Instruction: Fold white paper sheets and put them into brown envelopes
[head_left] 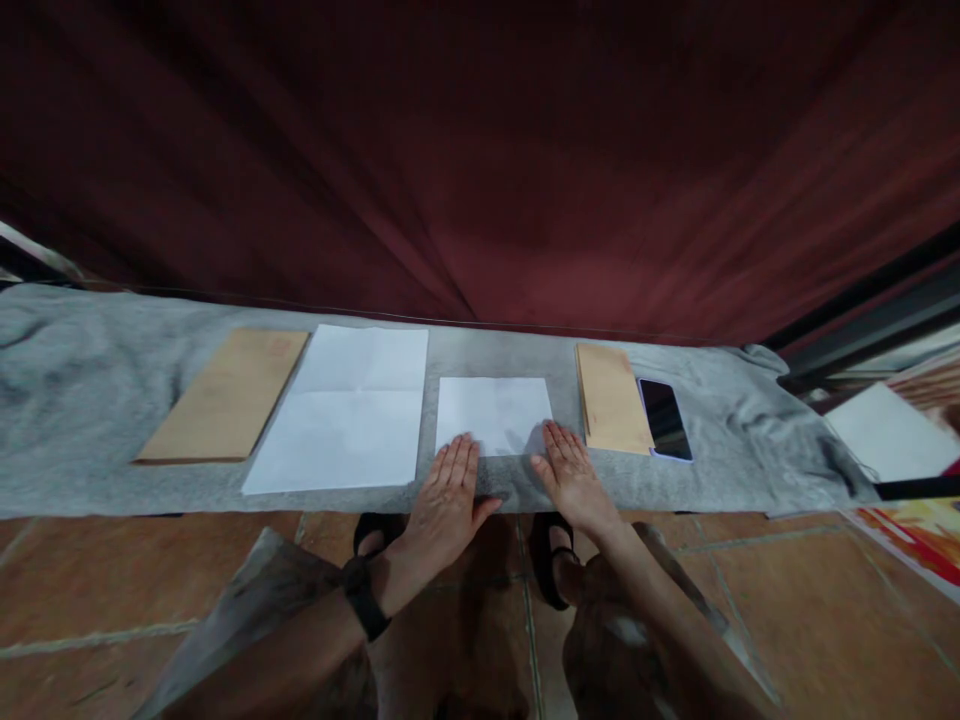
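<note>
A small white sheet of paper [493, 410], perhaps folded, lies flat on the grey cloth in front of me. My left hand [448, 500] rests with its fingertips on the sheet's near left corner, fingers stretched and thumb out to the side. On the near right corner lies my right hand [571, 478], its fingers also flat. Neither hand grips anything. Left of the sheet is a stack of larger white paper [349, 410] with crease lines across it. Brown envelopes [613, 400] lie to the right, beside a dark-screened phone [665, 420].
A larger pile of brown envelopes [225, 398] sits at the left on the grey cloth [75, 400]. Behind the narrow table hangs a dark red curtain [480, 170]. At the far right are a white board-like item [892, 432] and a colourful printed sheet [919, 540]. Tiled floor [810, 600] shows below.
</note>
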